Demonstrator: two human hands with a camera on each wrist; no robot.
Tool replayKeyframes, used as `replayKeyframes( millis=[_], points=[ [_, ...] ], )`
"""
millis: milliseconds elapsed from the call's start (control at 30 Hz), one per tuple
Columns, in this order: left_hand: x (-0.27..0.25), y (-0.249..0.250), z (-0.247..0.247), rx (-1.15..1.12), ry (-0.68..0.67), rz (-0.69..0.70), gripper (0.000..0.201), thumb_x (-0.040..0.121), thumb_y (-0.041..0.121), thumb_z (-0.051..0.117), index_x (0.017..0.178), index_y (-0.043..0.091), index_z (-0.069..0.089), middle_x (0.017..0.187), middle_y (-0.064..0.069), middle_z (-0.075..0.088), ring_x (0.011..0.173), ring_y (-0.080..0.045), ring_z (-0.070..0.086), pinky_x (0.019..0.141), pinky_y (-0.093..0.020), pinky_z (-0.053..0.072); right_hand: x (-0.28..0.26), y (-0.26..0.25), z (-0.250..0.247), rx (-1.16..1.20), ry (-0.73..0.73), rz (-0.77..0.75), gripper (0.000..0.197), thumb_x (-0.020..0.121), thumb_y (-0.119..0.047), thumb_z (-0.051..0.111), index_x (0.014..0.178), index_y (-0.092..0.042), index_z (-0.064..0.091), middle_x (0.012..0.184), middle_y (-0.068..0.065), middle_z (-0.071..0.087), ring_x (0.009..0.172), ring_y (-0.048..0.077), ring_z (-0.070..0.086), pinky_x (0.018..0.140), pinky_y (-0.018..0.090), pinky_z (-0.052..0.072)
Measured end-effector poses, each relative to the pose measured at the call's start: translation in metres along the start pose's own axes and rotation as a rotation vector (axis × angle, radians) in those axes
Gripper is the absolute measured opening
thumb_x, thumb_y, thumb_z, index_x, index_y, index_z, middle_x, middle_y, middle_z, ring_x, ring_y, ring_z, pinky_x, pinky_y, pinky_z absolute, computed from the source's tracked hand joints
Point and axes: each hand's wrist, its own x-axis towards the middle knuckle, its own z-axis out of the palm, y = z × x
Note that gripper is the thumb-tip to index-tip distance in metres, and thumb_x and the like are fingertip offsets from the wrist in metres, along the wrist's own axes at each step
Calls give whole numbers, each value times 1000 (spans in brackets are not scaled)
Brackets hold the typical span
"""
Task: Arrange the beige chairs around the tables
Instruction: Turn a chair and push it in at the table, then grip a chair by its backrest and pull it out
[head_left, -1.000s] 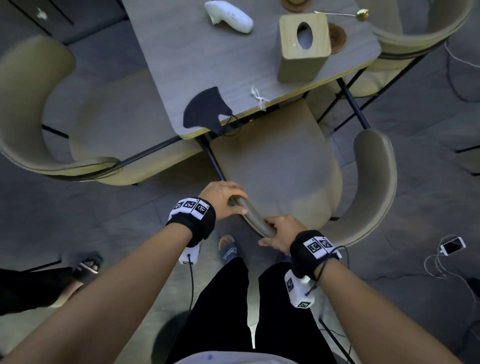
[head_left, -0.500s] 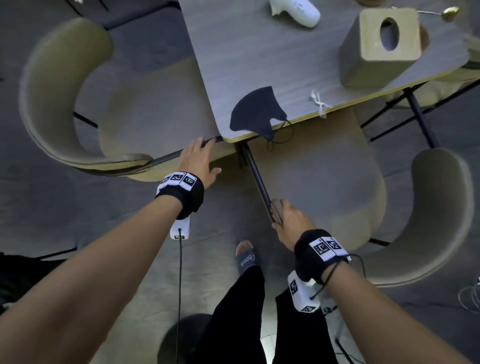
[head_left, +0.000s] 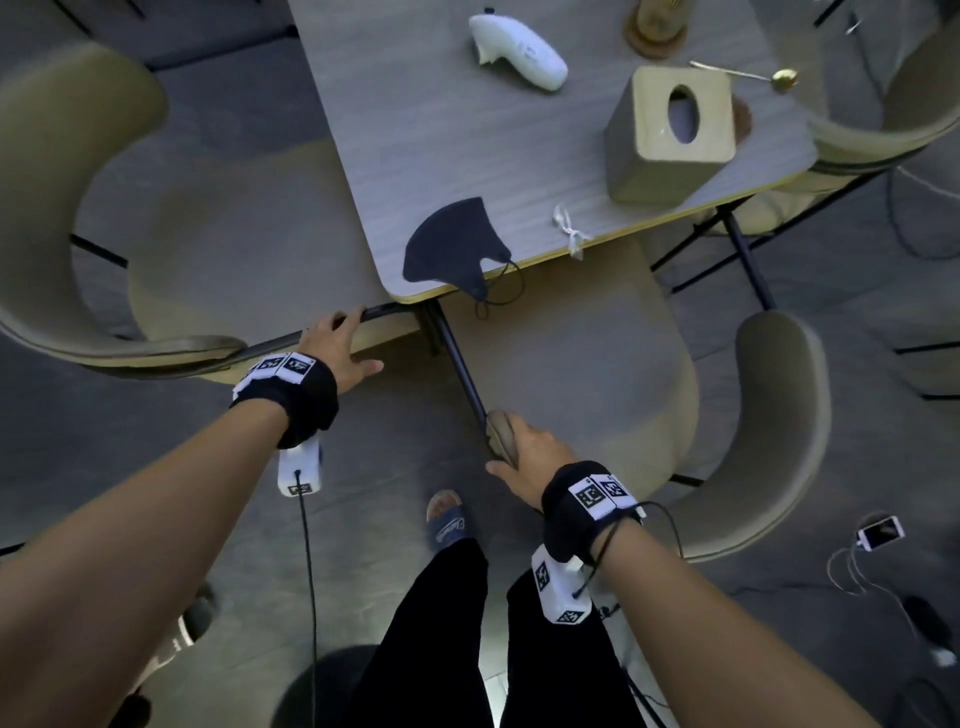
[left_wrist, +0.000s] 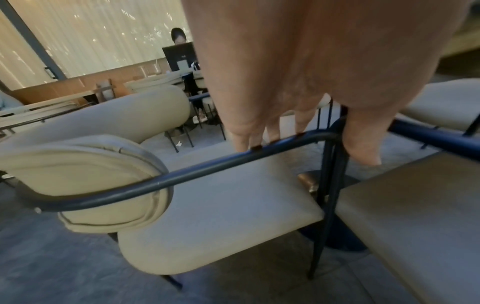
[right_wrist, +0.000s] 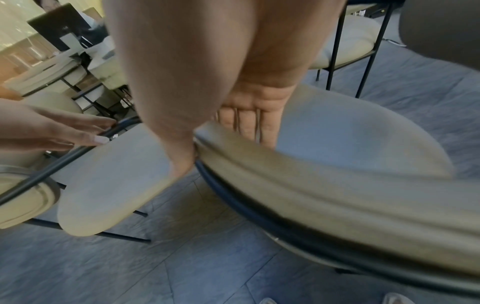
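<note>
Two beige chairs stand at the near corner of the grey table (head_left: 467, 130). The left chair (head_left: 208, 249) has its seat partly under the tabletop. My left hand (head_left: 332, 340) lies with straight fingers (left_wrist: 244, 142) on its dark metal arm rail (left_wrist: 207, 166), the thumb spread on the near side. The right chair (head_left: 597, 364) is tucked under the near table edge. My right hand (head_left: 524, 457) grips the end of its padded backrest (right_wrist: 311, 176), fingers (right_wrist: 246, 123) curled over the top and the thumb behind.
On the table lie a black face mask (head_left: 452, 244), a white controller (head_left: 519, 52) and a wooden tissue box (head_left: 670, 135). A third beige chair (head_left: 883, 140) stands at the far right. A phone (head_left: 880, 532) with cables lies on the floor. My foot (head_left: 447, 519) is between the chairs.
My left hand let go of the right chair's backrest and moved left onto the left chair's metal rail. My right hand kept its hold on the backrest end.
</note>
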Motion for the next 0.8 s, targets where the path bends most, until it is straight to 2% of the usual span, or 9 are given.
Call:
replayKeyframes(
  millis=[100, 200, 300, 400, 467, 500, 567, 667, 800],
  points=[
    [-20, 25, 0, -91, 4, 70, 83, 92, 38, 66, 157, 19, 19, 165, -10, 14, 150, -29, 21, 120, -39, 23, -16, 20, -15, -15, -21, -4, 66, 88, -55, 61, 143, -25, 40, 130, 7, 63, 114, 29, 62, 94, 37, 52],
    [-47, 73, 11, -186, 0, 142, 72, 96, 36, 59, 155, 14, 25, 162, -12, 22, 148, -28, 26, 119, -35, 25, -39, 46, -31, -7, -10, 7, 56, 91, -50, 58, 141, -26, 46, 127, 2, 65, 111, 24, 63, 96, 36, 51],
    [-82, 132, 36, -250, 4, 193, 67, 98, 42, 53, 154, 16, 30, 157, -12, 34, 144, -27, 34, 115, -36, 31, -64, 83, -49, 37, 21, 43, 48, 93, -42, 59, 137, -24, 52, 122, 1, 66, 110, 24, 62, 96, 35, 49],
    [-119, 196, 71, -158, -48, 275, 70, 95, 56, 47, 153, 20, 32, 156, -5, 35, 142, -24, 37, 114, -38, 32, -90, 129, -69, 38, 64, 76, 44, 93, -42, 58, 134, -27, 53, 121, -1, 67, 110, 24, 63, 96, 35, 50],
    [-139, 240, 91, -85, -80, 348, 83, 84, 73, 32, 152, 25, 35, 156, -3, 37, 142, -22, 38, 114, -37, 31, -108, 163, -85, 48, 102, 76, 42, 93, -42, 59, 133, -29, 54, 121, -2, 68, 112, 23, 63, 96, 34, 49],
    [-146, 264, 96, -70, -93, 368, 86, 79, 75, 27, 151, 27, 36, 155, -2, 38, 141, -21, 39, 114, -37, 32, -118, 181, -94, 61, 125, 67, 41, 93, -42, 59, 132, -29, 55, 121, -1, 68, 112, 23, 62, 97, 33, 49],
    [-151, 311, 100, -57, -83, 388, 79, 81, 67, 32, 149, 28, 40, 153, -3, 43, 140, -22, 42, 114, -39, 34, -139, 216, -112, 63, 158, 35, 40, 94, -40, 60, 132, -28, 56, 122, 2, 68, 113, 25, 63, 98, 34, 49],
    [-153, 383, 91, -69, -7, 411, 60, 92, 56, 47, 145, 29, 45, 150, -4, 47, 139, -24, 43, 113, -42, 35, -168, 268, -148, 27, 198, -24, 40, 94, -39, 59, 133, -30, 54, 128, 4, 65, 116, 28, 61, 98, 41, 51],
    [-151, 469, 81, -62, 113, 484, 50, 97, 41, 54, 145, 30, 43, 147, -1, 50, 138, -23, 43, 112, -36, 34, -192, 325, -204, -7, 287, -98, 42, 96, -35, 57, 137, -29, 52, 132, 5, 62, 120, 28, 59, 100, 41, 48]
  ],
)
